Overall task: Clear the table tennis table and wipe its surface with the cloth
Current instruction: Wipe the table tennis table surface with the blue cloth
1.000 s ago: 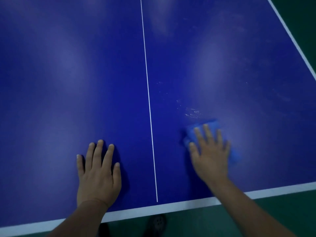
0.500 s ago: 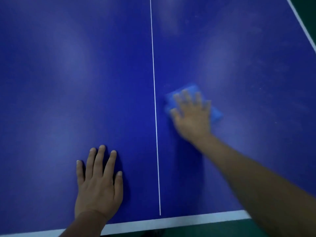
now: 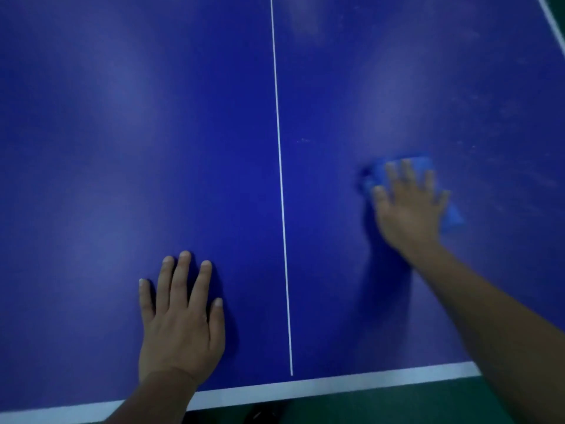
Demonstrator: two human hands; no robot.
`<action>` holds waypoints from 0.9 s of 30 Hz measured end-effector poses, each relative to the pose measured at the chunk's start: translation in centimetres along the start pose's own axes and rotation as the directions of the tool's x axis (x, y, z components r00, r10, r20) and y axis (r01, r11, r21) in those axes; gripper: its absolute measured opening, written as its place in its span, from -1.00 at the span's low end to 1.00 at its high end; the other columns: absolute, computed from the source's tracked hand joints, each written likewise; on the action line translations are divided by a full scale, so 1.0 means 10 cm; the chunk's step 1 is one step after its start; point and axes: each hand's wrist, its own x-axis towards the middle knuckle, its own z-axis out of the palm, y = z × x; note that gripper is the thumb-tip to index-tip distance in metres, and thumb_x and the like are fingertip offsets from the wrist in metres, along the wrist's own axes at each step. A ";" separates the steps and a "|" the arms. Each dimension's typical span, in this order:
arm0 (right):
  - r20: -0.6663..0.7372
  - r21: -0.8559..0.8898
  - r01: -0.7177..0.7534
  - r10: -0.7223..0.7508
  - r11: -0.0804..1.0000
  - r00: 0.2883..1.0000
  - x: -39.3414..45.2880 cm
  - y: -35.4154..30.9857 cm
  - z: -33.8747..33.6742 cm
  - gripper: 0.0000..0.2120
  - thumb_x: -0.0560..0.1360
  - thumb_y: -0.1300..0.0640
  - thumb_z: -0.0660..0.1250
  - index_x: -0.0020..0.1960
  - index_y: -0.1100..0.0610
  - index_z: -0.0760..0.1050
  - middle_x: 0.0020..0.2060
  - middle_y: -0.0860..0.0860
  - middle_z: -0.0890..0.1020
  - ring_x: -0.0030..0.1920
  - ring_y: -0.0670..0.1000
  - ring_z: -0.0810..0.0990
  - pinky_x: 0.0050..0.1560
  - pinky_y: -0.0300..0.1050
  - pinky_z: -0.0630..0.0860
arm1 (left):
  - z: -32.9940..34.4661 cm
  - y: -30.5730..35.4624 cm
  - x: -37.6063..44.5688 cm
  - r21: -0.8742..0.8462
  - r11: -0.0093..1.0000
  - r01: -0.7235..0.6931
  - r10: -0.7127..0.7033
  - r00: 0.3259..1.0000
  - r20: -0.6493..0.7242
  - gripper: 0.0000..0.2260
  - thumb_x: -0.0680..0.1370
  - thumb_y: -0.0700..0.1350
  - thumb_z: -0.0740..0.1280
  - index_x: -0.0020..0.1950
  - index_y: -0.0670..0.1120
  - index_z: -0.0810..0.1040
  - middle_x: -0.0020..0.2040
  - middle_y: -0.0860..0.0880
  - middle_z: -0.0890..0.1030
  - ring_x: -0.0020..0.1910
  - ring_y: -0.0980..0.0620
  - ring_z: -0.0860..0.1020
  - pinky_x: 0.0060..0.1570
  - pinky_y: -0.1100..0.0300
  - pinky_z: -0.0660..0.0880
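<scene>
Two hands lie flat on the blue table tennis surface [image 3: 122, 148], one on each side of the thin white centre line [image 3: 279, 194] that runs away from the near edge. The left hand [image 3: 180, 325] rests palm down just left of that line, near the white end stripe [image 3: 336, 384]; its fingers are straight and slightly spread, its grip loose and holding nothing, with the thumb pointing toward the line. The right hand [image 3: 409, 206] is farther out across the surface, well right of the centre line, and presses down on the blue cloth [image 3: 452, 218] with straight, spread fingers; the grip is not curled round the cloth, the palm simply bears on it. The cloth lies flat under that hand, its far edge showing beyond the fingertips and one corner sticking out on the right by the little finger. The hand and the cloth are blurred, so the folds of the cloth cannot be made out. The right forearm [image 3: 504, 332] reaches in from the lower right corner over the end stripe. Pale smudges and small specks mark the surface to the right of the cloth and toward the far right, where a white side stripe [image 3: 550, 22] crosses the upper corner. Below the end stripe a dark green floor [image 3: 397, 408] shows
</scene>
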 end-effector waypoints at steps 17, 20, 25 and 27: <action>0.056 0.040 0.555 -0.556 0.831 0.829 0.49 -2.00 0.03 -0.42 0.64 -0.23 -0.08 0.62 -0.09 0.02 0.62 -0.09 0.03 0.61 0.13 -0.13 0.49 0.41 -0.17 | 0.04 0.02 0.01 -0.015 1.000 -0.015 0.014 0.998 -0.058 -0.45 0.56 0.08 0.07 0.50 -0.14 0.36 0.56 -0.18 0.25 0.56 -0.20 0.14 0.48 -0.30 -0.03; 0.000 -0.007 0.153 -0.153 0.988 0.988 1.29 -1.12 -0.03 -0.38 0.62 -0.23 -0.15 0.62 -0.01 0.05 0.61 -0.03 0.07 0.60 0.19 -0.06 0.47 0.46 -0.09 | 0.03 -0.01 0.01 -0.015 1.000 -0.018 0.017 0.999 -0.044 -0.44 0.56 0.08 0.07 0.51 -0.14 0.35 0.55 -0.19 0.25 0.57 -0.20 0.13 0.48 -0.29 -0.03; 0.086 0.096 -0.286 0.278 0.953 0.957 1.54 -0.43 -0.21 -0.39 0.65 -0.22 -0.14 0.64 -0.01 -0.06 0.62 -0.04 -0.04 0.60 0.19 -0.16 0.49 0.42 -0.16 | 0.00 -0.03 0.00 -0.011 1.000 -0.018 0.018 1.000 -0.017 -0.44 0.57 0.07 0.06 0.51 -0.15 0.34 0.55 -0.21 0.25 0.57 -0.21 0.13 0.49 -0.30 -0.03; 0.041 0.104 -0.185 0.182 0.977 0.982 1.30 -0.77 -0.14 -0.40 0.65 -0.21 -0.10 0.63 -0.01 -0.01 0.62 -0.03 0.00 0.60 0.20 -0.10 0.48 0.45 -0.13 | 0.00 -0.04 0.00 -0.009 1.000 -0.013 0.013 1.000 -0.005 -0.44 0.57 0.07 0.06 0.51 -0.15 0.35 0.55 -0.21 0.25 0.57 -0.21 0.12 0.49 -0.30 -0.03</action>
